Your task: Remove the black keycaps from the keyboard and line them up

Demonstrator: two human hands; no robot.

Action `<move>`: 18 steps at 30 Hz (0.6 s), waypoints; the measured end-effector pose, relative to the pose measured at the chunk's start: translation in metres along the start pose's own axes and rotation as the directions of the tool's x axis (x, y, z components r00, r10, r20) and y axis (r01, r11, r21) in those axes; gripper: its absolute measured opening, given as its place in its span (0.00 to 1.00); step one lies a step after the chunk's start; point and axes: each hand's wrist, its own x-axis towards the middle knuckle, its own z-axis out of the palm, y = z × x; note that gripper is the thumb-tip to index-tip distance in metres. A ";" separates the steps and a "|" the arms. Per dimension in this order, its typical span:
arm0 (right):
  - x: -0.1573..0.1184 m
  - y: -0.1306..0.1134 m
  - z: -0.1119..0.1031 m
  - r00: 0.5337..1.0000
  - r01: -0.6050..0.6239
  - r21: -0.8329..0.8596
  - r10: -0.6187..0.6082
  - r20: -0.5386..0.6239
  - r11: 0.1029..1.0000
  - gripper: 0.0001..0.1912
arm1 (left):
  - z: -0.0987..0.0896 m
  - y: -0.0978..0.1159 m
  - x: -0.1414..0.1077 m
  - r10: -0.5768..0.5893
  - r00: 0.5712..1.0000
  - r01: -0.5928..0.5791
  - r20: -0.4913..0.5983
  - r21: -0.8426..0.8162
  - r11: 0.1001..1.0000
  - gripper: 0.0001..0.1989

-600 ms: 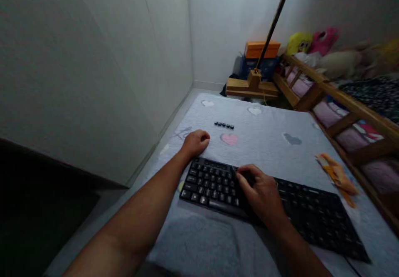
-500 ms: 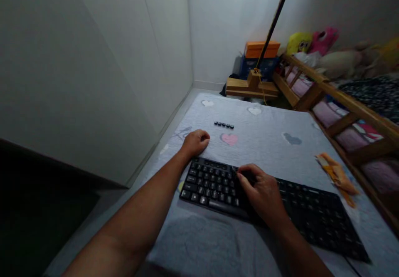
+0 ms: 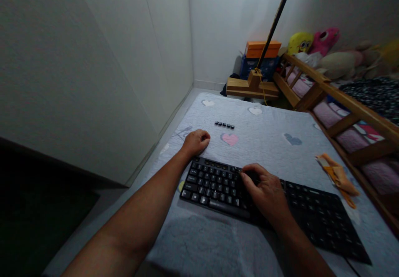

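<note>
A black keyboard point(image 3: 218, 189) lies across the patterned cloth, its right end nearer to me. My right hand point(image 3: 263, 187) is over the middle of it, thumb and index finger pinched together at the upper rows; what lies between the fingertips, if anything, is too small to make out. Curled closed, my left hand point(image 3: 196, 142) rests on the cloth just beyond the keyboard's upper left corner, and its fingertips are partly hidden. Past the hands, several small black keycaps point(image 3: 224, 124) stand in a short row above a pink heart print.
An orange cloth or pouch point(image 3: 339, 173) with a yellow-handled tool lies to the right of the keyboard. A wooden bed rail point(image 3: 352, 98) runs along the right side. White cabinet doors point(image 3: 124, 60) border the left. A wooden stand point(image 3: 252, 85) with a dark pole is at the back.
My right hand has shifted slightly to the right along the keyboard's upper rows, still pinched. The left hand, the keyboard and the row of keycaps stay where they were.
</note>
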 end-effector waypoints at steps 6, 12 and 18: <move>0.009 -0.003 -0.002 0.999 -0.024 -0.008 0.024 0.047 1.000 0.09 | -0.002 0.001 0.000 0.001 1.000 -0.001 0.000 0.015 1.000 0.07; 0.024 -0.002 -0.008 0.986 -0.073 -0.028 0.076 0.150 0.997 0.08 | 0.001 -0.002 -0.001 0.001 1.000 -0.001 0.001 0.010 1.000 0.07; 0.033 -0.003 -0.010 0.975 -0.083 -0.031 0.088 0.203 0.996 0.08 | 0.003 -0.004 -0.001 0.008 1.000 -0.008 -0.003 0.016 1.000 0.07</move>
